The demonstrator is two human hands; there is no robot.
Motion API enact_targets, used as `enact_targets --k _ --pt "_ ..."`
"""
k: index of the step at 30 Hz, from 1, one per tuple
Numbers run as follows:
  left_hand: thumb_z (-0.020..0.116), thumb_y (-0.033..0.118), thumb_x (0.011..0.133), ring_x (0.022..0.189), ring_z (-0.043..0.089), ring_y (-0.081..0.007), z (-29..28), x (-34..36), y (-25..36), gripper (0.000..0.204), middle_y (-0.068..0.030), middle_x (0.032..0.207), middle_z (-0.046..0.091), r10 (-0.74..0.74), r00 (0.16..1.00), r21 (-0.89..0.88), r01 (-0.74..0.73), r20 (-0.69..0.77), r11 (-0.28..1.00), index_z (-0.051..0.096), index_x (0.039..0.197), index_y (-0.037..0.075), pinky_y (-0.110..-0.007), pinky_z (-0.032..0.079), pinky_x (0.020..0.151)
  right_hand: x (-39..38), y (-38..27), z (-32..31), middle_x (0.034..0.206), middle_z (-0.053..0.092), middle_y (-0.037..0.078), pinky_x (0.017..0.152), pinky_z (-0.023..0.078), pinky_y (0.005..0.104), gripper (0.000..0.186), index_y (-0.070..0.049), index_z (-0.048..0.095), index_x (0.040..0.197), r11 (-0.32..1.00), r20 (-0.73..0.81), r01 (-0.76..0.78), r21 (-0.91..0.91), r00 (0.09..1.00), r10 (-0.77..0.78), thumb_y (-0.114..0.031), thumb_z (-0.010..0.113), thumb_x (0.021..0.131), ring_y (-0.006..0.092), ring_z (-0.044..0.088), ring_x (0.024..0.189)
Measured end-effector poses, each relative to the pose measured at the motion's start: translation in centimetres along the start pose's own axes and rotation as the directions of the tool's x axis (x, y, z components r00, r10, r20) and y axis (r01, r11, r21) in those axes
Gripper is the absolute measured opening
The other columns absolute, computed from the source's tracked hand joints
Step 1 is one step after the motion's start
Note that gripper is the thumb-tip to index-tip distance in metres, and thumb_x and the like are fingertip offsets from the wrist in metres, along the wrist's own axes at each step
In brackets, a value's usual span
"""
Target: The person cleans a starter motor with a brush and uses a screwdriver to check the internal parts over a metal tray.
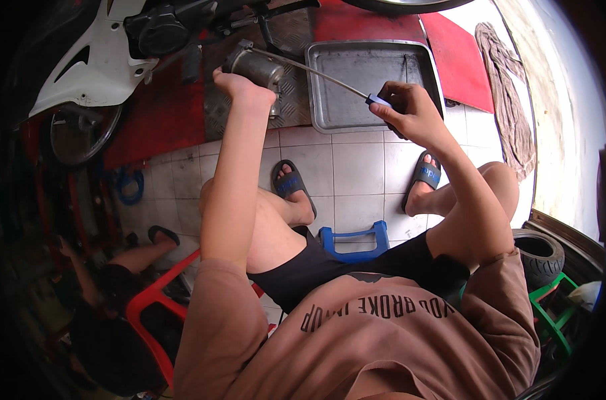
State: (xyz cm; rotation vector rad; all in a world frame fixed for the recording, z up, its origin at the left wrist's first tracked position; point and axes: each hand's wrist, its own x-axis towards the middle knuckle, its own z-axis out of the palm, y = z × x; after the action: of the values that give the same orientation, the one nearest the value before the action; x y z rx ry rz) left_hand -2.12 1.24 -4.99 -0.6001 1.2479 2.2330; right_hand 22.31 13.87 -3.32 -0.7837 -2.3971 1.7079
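Observation:
My left hand (241,87) is closed at a grey metal cylindrical part (256,69), held above a patterned metal plate; most of its fingers are hidden behind the part. In my right hand (409,112) is a long screwdriver (323,77) with a blue and dark handle, gripped by thumb and fingers. Its thin shaft slants up and left to the top of the metal part, where the tip seems to meet it. Below the shaft lies a shallow grey metal tray (319,119).
A motorcycle with white fairing (69,80) stands at the upper left over a red platform (156,123). A blue stool (356,253) is between my legs. At right are a brown cloth (503,87), a tyre (539,257) and a green stand (549,313). Another person (116,287) is at lower left.

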Motion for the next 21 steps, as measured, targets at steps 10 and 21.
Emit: enact_targets --k 10,21 --pt "0.070 0.018 0.071 0.081 0.059 -0.0231 -3.9 6.6 -4.2 0.029 -0.0063 0.089 0.060 -0.197 0.971 0.462 0.238 -0.135 0.854 0.060 0.097 0.009 -0.043 0.049 0.076 2.7 1.6 -3.9 0.072 0.067 0.017 0.063 0.050 0.0321 0.035 0.003 0.068 0.088 0.963 -0.250 -0.005 -0.271 0.966 -0.066 -0.031 0.071 0.080 0.0230 0.066 0.066" --pt "0.086 0.024 0.056 0.107 0.060 -0.0381 -10.1 9.6 -12.1 0.078 -0.0237 0.113 0.062 0.400 0.898 0.983 -0.167 0.182 -0.071 0.050 0.121 0.001 -0.042 0.047 0.095 2.7 1.0 -4.1 0.077 0.066 0.022 0.071 0.053 0.0408 0.030 0.004 0.067 0.087 0.925 -0.275 0.053 -0.375 0.947 -0.166 -0.023 0.073 0.075 0.0377 0.066 0.076"
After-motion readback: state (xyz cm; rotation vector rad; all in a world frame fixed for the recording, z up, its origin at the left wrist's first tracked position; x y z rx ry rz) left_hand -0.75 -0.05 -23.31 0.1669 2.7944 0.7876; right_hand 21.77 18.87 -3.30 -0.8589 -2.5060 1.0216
